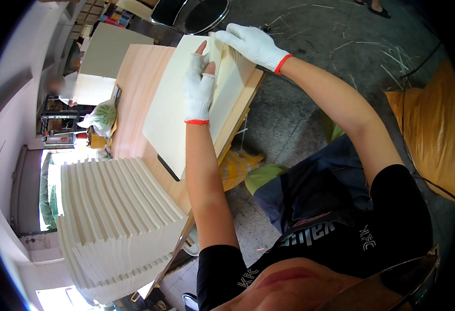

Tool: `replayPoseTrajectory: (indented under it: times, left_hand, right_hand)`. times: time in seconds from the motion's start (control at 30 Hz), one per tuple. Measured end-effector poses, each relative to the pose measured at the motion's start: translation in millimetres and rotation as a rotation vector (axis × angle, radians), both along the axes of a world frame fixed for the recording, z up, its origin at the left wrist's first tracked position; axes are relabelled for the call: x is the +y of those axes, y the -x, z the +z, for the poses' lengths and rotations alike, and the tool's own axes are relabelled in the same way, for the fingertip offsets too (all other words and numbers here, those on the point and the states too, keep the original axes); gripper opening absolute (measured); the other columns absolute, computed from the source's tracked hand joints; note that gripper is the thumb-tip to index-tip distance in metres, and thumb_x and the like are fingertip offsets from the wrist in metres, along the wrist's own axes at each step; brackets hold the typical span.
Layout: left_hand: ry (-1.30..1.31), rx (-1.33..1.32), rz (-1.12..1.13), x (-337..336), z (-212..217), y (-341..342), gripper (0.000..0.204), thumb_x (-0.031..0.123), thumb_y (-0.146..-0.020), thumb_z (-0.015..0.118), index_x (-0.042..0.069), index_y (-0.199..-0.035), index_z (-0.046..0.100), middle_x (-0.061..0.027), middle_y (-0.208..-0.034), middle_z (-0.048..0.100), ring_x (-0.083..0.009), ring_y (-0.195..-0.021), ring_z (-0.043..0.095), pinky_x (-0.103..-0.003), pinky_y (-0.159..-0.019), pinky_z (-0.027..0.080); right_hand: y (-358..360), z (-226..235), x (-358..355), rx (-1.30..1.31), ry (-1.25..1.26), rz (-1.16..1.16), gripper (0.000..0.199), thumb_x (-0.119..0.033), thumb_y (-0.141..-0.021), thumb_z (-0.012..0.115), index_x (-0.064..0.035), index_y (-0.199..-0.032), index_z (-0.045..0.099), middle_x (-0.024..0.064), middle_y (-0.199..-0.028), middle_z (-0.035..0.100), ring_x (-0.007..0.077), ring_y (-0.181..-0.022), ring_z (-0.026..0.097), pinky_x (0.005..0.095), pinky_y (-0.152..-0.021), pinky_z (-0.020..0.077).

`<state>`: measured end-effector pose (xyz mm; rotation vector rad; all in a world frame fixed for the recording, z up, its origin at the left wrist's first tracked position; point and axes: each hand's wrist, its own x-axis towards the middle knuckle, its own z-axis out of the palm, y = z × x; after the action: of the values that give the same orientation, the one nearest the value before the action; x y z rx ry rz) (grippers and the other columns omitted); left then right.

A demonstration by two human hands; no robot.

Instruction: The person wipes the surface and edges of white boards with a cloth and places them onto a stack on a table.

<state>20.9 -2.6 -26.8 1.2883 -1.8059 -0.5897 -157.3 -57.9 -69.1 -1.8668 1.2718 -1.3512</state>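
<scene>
L hand point(199, 85) lies flat, fingers spread, pinning the cream sheet point(178, 103) on the table point(139, 83). R hand point(250, 44) pinches the folded flap point(232, 72) at the far edge. Risk: sheet could slide under the glove, so fold goes crooked; stack point(116, 223) sits near L elbow, easy to knock.

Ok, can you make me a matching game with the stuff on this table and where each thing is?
Things:
1. left hand
2. right hand
3. stack of white sheets
4. green bag

Places:
A. at the near left end of the table, fanned out in steps
B. flat on the cream sheet
C. at the far left edge of the table
D. lifting the far edge of the folded sheet

Pairs: 1-B, 2-D, 3-A, 4-C
</scene>
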Motion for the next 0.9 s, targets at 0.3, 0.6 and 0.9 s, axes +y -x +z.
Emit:
replayPoseTrajectory:
  times: [0.3, 0.6, 0.9]
  left_hand:
    - [-0.064, -0.172, 0.030, 4, 2, 10, 0.036, 0.008, -0.087, 0.070, 0.010, -0.122, 0.065, -0.0049, -0.077, 0.059, -0.0115, -0.064, 0.052, -0.028, -0.059, 0.043]
    - [0.036, -0.126, 0.018, -3, -5, 4, 0.033, 0.014, -0.092, 0.065, 0.009, -0.125, 0.064, -0.0054, -0.078, 0.060, -0.0108, -0.063, 0.053, -0.027, -0.058, 0.043]
    - [-0.047, -0.198, 0.004, 3, 4, 9, 0.028, 0.017, -0.094, 0.062, 0.007, -0.121, 0.064, -0.0070, -0.078, 0.061, -0.0120, -0.064, 0.054, -0.028, -0.060, 0.044]
  right_hand:
    - [1, 2, -4, 0.037, -0.011, 0.012, 0.053, -0.052, -0.097, 0.038, -0.0096, -0.112, 0.066, 0.0162, -0.104, 0.069, 0.0361, -0.099, 0.064, 0.0447, -0.086, 0.0479]
    - [3, 2, -3, 0.039, -0.025, 0.025, 0.053, -0.053, -0.097, 0.038, -0.0090, -0.108, 0.065, 0.0160, -0.098, 0.069, 0.0350, -0.093, 0.065, 0.0441, -0.083, 0.0488]
    - [5, 2, -3, 0.061, -0.022, 0.013, 0.051, -0.052, -0.097, 0.039, -0.0097, -0.109, 0.065, 0.0161, -0.099, 0.069, 0.0348, -0.094, 0.066, 0.0436, -0.083, 0.0492]
